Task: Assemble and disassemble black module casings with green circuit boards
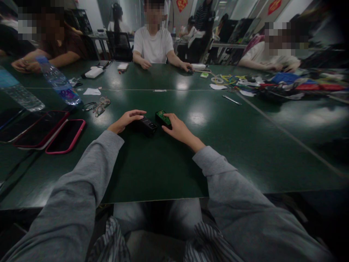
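On the green tabletop in front of me are two small black pieces side by side. My left hand (130, 119) is around the far left end of a black box-shaped device (148, 126), its thumb against the top and its fingers behind. Just to the right lies an open black case with a green circuit board (161, 114) showing in it. My right hand (177, 127) grips this case from the right, a finger over the board and the thumb at its near side. A narrow gap separates the two pieces. The undersides of both are hidden.
To the left lie a phone in a red case (66, 137), a dark tablet (40, 127), glasses (100, 106) and water bottles (61, 84). A wrench (231, 100) and a heap of cables (245, 82) are at the right. Other people sit around the table (163, 171).
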A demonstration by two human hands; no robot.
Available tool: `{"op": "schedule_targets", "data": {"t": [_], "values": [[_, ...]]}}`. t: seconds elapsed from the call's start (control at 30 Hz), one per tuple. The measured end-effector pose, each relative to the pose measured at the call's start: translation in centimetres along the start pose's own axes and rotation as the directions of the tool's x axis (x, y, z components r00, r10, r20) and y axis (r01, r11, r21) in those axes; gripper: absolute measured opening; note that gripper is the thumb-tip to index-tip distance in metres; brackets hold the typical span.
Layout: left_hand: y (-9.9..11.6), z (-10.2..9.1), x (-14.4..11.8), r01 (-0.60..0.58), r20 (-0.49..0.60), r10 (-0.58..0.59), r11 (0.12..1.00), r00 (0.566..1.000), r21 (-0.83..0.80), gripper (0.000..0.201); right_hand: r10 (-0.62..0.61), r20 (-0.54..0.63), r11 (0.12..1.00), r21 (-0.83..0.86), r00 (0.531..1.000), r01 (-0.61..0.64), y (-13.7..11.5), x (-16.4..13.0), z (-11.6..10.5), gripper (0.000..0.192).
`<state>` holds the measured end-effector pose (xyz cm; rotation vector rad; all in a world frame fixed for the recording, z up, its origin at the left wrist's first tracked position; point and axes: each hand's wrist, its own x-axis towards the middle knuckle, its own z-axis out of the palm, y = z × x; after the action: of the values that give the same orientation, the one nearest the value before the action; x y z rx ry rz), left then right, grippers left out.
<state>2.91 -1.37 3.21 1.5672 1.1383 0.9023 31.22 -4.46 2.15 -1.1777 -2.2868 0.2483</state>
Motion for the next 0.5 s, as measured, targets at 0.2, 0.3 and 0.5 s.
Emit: {"op": "schedule_targets", "data": {"t": [0.2,0.3,0.5], "values": [[-0.32,-0.42,0.10,0.007,0.037,-0.005,0.999,0.999,-0.050,0.056,0.011,0.009,1.000,-0.006,1.000,-0.011,-0.03,-0.03,-0.02,0.055],[-0.40,-0.39,0.22,0.016,0.029,-0.014,0.998,0.999,-0.054,0.056,0.019,0.013,1.000,-0.008,1.000,-0.018,-0.12,-0.06,-0.06,0.055],[-0.25,-0.49,0.19,-0.001,0.060,0.003,0.999,0.998,-0.046,0.054,0.025,0.017,1.000,-0.019,1.000,-0.024,-0.35,-0.07,-0.18,0.055]]}}
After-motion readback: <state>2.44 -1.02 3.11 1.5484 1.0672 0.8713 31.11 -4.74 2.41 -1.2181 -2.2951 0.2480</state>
